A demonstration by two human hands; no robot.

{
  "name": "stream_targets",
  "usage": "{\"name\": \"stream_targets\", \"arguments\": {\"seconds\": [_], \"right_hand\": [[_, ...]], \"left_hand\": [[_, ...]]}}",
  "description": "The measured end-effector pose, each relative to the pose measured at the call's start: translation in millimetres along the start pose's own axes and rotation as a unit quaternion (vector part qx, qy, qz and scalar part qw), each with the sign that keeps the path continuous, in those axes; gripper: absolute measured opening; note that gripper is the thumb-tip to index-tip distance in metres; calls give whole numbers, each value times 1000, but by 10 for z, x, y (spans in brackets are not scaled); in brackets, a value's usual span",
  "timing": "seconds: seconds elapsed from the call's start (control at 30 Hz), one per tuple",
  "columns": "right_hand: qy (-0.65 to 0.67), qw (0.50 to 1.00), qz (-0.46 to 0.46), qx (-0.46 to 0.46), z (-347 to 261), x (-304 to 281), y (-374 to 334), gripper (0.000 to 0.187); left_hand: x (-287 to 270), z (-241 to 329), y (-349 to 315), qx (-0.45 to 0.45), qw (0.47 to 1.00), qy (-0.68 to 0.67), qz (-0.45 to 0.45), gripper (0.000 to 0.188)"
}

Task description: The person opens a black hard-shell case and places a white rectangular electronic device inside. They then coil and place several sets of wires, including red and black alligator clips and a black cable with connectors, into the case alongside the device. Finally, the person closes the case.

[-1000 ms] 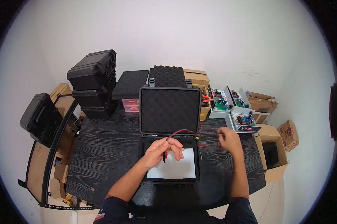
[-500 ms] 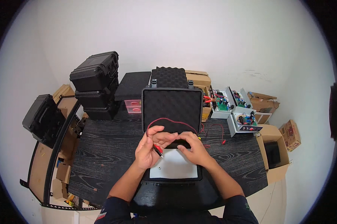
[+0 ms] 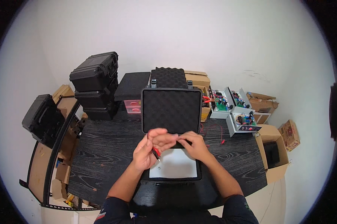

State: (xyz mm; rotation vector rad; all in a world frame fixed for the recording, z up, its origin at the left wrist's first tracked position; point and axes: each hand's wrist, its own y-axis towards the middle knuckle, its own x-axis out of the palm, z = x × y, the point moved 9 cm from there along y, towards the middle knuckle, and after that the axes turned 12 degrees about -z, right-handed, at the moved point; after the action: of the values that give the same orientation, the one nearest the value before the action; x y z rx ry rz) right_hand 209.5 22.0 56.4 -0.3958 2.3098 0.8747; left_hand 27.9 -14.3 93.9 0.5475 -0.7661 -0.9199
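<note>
1. Head view, the only one: there's a black wood-grain desk (image 3: 105, 149) pushed toward a plain white wall (image 3: 183, 33), with pale floor showing past the near corners.
2. Middle of the desk: an open black hard plastic case (image 3: 171, 89) with bumpy black foam in its lid, and a flat white rectangular panel (image 3: 174, 167) sitting in the base.
3. Left hand (image 3: 143, 151) is over the panel's left side, fingers half curled, and it's got hold of a small red-and-black clip (image 3: 156, 152) that pokes out below the fingers, metal tip down.
4. Right hand (image 3: 194, 147) is over the base's upper right, thumb and fingertips nearly together, right by the left fingertips. Can't tell if anything's pinched there.
5. Far side's pretty packed: stacked black hard cases (image 3: 94, 74) on the left, grey metal boxes with green circuit boards (image 3: 243, 125) at the right.
6. Edges: a black metal-framed rack (image 3: 46, 186) runs along the left, an open brown cardboard box (image 3: 276, 162) is just off the right. Wood grain shows widely left of the case; on the right there's a thin red wire with a red end (image 3: 223, 142). Only a narrow strip between case and near edge.
</note>
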Motion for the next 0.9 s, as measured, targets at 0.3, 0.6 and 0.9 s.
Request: {"name": "stream_targets", "arguments": {"seconds": [0.3, 0.6, 0.9], "right_hand": [[-95, 981, -158, 60, -209, -92, -403, 15], [-127, 990, -57, -13, -1084, -731, -251, 14], [95, 985, -145, 17, -283, -149, 0, 10]], "left_hand": [[-405, 133, 23, 104, 949, 211, 212, 65], [-50, -800, -99, -316, 851, 388, -161, 49], [287, -540, -69, -201, 968, 26, -150, 42]]}}
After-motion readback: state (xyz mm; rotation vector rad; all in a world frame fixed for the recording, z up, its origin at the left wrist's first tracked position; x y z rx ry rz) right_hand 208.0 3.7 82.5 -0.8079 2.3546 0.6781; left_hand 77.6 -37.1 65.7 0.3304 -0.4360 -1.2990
